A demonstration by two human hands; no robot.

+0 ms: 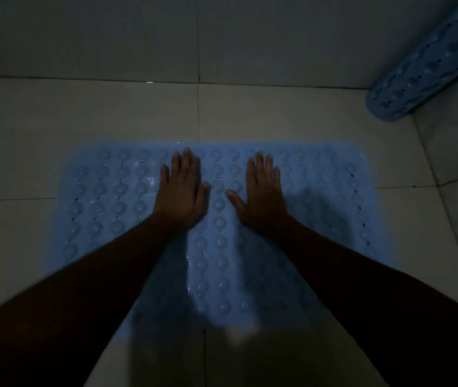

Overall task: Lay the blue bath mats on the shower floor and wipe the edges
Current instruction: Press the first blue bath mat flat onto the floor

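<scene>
Left hand [181,192] and right hand [261,191] press flat, fingers spread, on blue mat [110,191]; rolled mat [428,68] leans in corner.

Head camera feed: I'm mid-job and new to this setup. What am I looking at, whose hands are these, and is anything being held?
There is no machine here. The single view comes from a camera worn on a person's head, looking down at their own bare arms. The left hand and right hand lie flat, palms down, on a blue bath mat spread on the tiled floor. Neither hand has a grip on anything; they only press on the mat. A second blue mat, rolled up, leans in the far right corner. The light is dim, so fine detail is hard to see.
</scene>
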